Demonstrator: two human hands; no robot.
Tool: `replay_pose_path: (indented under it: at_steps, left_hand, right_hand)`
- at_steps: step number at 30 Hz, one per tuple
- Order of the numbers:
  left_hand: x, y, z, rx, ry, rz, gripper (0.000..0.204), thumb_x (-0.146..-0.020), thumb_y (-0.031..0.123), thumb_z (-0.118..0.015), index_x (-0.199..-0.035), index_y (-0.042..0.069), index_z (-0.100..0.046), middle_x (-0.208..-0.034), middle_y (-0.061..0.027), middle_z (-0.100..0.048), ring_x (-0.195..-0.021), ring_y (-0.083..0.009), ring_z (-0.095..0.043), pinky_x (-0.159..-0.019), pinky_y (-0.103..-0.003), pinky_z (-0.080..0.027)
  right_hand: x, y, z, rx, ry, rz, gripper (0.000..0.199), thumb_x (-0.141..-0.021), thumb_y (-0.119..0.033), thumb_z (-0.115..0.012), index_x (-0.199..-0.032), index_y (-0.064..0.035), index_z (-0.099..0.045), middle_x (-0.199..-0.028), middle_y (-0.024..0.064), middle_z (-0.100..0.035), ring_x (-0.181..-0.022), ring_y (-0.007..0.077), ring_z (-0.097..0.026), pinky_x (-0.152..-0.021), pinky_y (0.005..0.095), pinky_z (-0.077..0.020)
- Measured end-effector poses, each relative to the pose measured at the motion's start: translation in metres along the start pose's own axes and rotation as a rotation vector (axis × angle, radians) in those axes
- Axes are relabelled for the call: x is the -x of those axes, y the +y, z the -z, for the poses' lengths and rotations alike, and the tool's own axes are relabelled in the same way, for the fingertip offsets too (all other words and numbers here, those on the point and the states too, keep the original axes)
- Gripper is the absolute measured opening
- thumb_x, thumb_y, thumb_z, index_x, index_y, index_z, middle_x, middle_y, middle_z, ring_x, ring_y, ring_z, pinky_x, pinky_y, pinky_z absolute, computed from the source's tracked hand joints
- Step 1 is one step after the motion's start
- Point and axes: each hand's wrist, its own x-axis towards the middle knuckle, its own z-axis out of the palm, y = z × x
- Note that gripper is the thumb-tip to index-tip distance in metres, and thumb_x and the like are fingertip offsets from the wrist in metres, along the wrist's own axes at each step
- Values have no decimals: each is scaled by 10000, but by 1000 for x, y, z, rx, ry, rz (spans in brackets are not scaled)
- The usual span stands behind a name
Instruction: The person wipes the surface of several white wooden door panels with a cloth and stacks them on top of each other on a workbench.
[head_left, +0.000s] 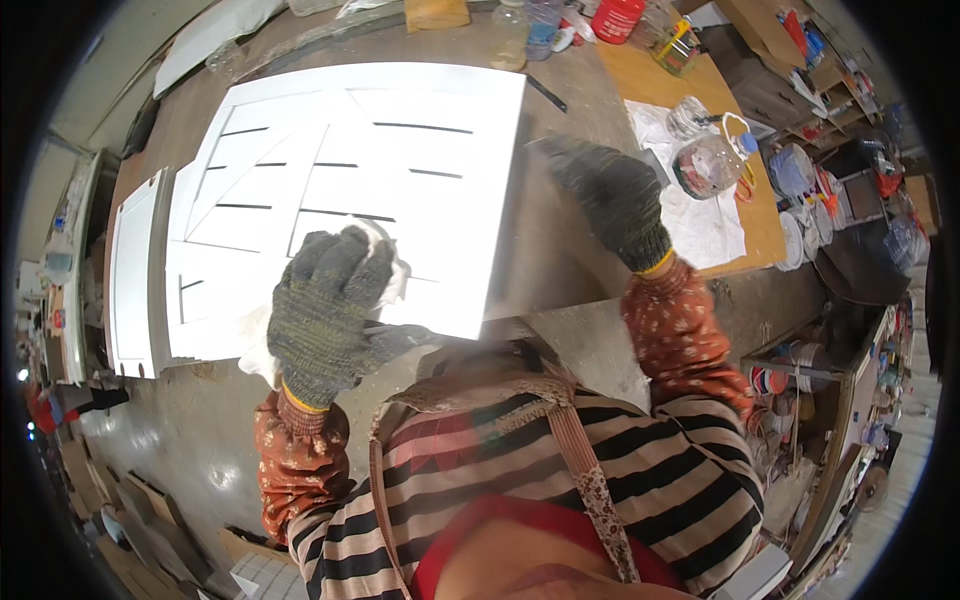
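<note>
My left hand [335, 305], in a dark green knit glove, presses a white cloth [395, 268] onto a white panel [425, 200] near its front edge. Folds of the cloth stick out on both sides of the glove. Thin dark slots and fine grooves mark the panel, which lies flat on a brown worktable [560, 240]. My right hand [615, 195], gloved alike, hovers over the table just beyond the panel's right side. Motion smears its fingers, so whether they grip anything does not show. A short dark strip [547, 93] lies by the panel's far right corner.
A second white panel [135, 280] lies at the left. To the right, a clear jug with a blue cap [707, 165] stands on white paper [700, 235]. Several bottles and a red container [617, 18] line the far edge. Cluttered shelves [800, 370] stand at the right.
</note>
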Motion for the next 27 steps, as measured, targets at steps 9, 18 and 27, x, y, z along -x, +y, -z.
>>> replay_pose_path:
  at_steps: [9, 18, 27]
  left_hand:
    - [-4, -1, 8, 47, -21, -32, 721, -721, 504, -790, -1305, 129, -596, -1278, -166, -571, -1137, -399, -578, -943, -520, -504]
    - [2, -30, 15, 112, -79, 29, 764, -675, 454, -837, -1303, 90, -599, -1287, -181, -578, -1231, -404, -525, -1057, -527, -414]
    - [7, -32, 12, 37, -15, 13, 838, -612, 611, -817, -1283, 149, -616, -1289, -118, -586, -1214, -360, -546, -1038, -494, -440]
  right_hand:
    - [59, 45, -65, 252, -449, -336, 174, -887, -199, -560, -998, -149, -685, -904, 115, -688, -801, 327, -668, -736, 442, -541]
    - [39, 91, 24, 528, -191, -554, 527, -869, -422, -629, -1253, -62, -603, -1190, 227, -616, -1096, 403, -571, -965, 504, -432]
    - [48, 116, 11, 467, -85, -561, 582, -915, -354, -594, -1379, -17, -495, -1257, 230, -602, -1151, 363, -588, -975, 436, -463]
